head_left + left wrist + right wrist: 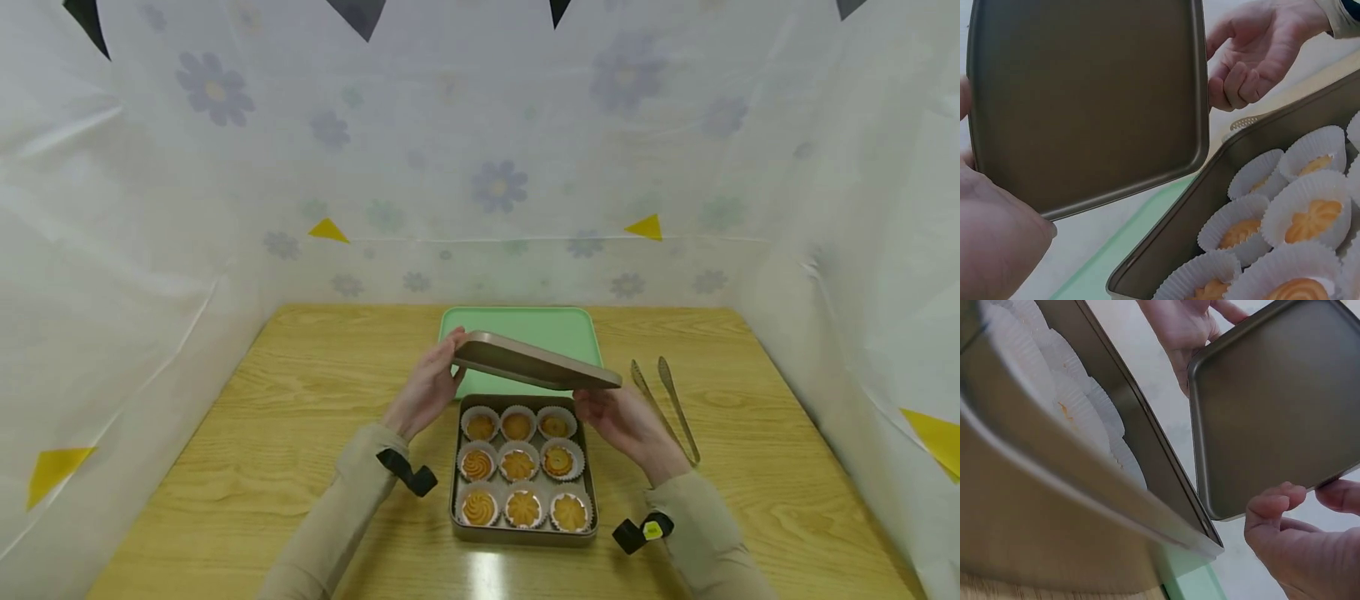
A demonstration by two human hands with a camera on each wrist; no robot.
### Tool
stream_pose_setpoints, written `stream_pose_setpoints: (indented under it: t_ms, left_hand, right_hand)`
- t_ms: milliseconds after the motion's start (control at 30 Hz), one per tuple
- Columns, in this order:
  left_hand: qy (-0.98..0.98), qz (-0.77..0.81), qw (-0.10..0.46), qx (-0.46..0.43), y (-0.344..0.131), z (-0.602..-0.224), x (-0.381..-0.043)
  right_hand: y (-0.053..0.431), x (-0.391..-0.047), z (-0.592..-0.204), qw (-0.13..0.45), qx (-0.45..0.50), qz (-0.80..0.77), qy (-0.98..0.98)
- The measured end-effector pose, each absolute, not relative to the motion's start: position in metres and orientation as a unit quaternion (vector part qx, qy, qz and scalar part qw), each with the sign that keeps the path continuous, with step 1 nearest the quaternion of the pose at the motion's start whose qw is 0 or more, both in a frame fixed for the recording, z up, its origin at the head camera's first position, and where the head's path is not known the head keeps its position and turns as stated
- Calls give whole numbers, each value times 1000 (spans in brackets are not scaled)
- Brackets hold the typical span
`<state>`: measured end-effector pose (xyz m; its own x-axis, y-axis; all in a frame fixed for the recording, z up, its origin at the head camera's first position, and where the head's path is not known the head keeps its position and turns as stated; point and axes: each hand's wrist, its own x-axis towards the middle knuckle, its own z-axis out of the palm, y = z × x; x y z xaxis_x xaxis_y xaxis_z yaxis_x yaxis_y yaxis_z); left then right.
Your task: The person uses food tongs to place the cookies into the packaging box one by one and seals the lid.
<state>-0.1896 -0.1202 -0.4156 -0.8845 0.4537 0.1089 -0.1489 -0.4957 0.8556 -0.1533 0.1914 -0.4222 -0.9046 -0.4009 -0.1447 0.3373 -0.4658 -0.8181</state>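
Note:
Both hands hold a bronze-coloured metal lid (536, 360) tilted in the air above the far end of a matching tin (525, 537). My left hand (429, 387) grips the lid's left edge, and my right hand (621, 421) pinches its lower right edge. The right wrist view shows the right fingers (1275, 506) curled at the rim. In the tin, several cookies (518, 465) sit in white paper cups in rows. The lid's smooth inner side faces the tin in the left wrist view.
A light green tray (517, 321) lies behind the tin, partly covered by the lid. Metal tongs (678, 408) lie spread on the wooden table (337, 367) at the right, partly behind the right hand. A flower-patterned sheet (420, 167) hangs around the table's back and sides.

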Motion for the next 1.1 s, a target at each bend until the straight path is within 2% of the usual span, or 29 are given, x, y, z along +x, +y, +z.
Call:
stream_pose_setpoints:
  t_ms: [233, 433, 700, 967, 1100]
  left_hand:
    - [517, 809, 209, 184, -120, -420, -189]
    - [590, 758, 225, 164, -118, -421, -185]
    - [672, 689, 237, 133, -116, -423, -175]
    - [695, 681, 216, 79, -112, -428, -174]
    - [720, 664, 188, 76, -108, -431, -173]
  right_hand:
    - [199, -151, -423, 265, -35, -843, 467]
    - [201, -146, -423, 275, -16, -824, 495]
    - [196, -140, -425, 213, -51, -712, 667]
    - [190, -131, -429, 164, -76, -635, 751]
    - [187, -125, -432, 127, -95, -601, 783]
